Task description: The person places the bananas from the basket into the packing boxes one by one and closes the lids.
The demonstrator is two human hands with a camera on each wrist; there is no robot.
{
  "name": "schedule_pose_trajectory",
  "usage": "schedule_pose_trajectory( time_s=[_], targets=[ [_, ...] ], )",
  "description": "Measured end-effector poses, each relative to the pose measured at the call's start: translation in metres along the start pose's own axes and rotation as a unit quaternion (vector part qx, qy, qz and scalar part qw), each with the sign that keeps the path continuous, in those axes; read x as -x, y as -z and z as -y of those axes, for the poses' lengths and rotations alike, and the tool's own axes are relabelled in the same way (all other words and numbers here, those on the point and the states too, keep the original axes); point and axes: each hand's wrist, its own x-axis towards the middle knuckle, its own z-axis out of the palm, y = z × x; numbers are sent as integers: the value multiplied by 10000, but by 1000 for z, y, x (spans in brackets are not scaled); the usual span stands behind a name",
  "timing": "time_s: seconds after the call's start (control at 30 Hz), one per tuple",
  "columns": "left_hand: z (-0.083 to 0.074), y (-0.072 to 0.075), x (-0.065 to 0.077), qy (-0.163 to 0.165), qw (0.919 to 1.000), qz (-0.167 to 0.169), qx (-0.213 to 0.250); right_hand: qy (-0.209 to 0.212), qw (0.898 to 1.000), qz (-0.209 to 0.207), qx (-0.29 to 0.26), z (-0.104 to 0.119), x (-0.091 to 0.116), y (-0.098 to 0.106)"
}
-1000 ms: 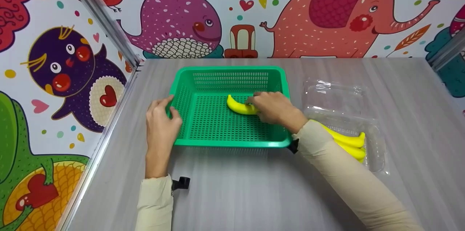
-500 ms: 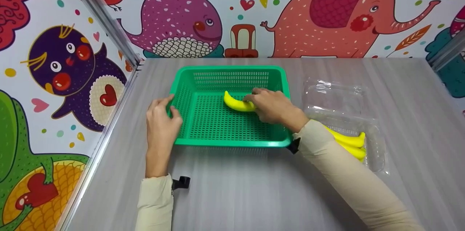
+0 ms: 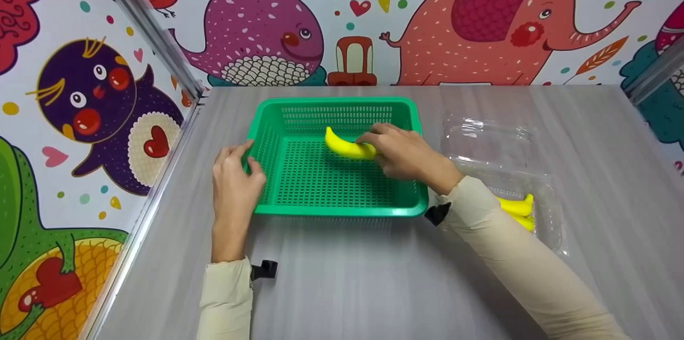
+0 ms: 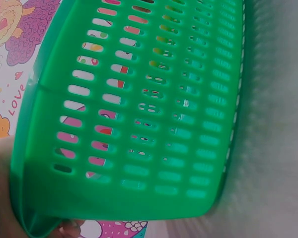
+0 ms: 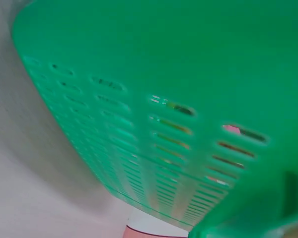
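My right hand (image 3: 403,153) reaches over the right rim of a green plastic basket (image 3: 336,210) and pinches a yellow banana (image 3: 344,147) by its right part. The banana's left tip points up and away, and it overlaps the far half of the basket's floor in the head view. At the left rim, my left hand (image 3: 235,182) grips the basket, its fingers and thumb at the edge. The left wrist view shows part of that hand (image 4: 0,186) beside the rim. Only the basket's side wall (image 5: 139,54) fills most of the right wrist view; the banana is hidden there.
On the right, a clear plastic clamshell box (image 3: 553,211) lies open with more bananas (image 3: 515,205) in it, partly covered by my right sleeve (image 3: 518,244). A cartoon-printed wall (image 3: 363,19) stands behind the grey table (image 3: 347,276), and another wall at left.
My right hand has moved the banana slightly up and leftward in the head view, away from the basket's near side. The left hand and the basket have stayed in place.
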Motion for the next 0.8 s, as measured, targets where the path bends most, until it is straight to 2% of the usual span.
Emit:
schedule_pose_trajectory(
  time_s=[0.8],
  targets=[
    [1,-1,0,-37,10000,-16,-23,247,9984,-499,-43,-6,39,39]
  ],
)
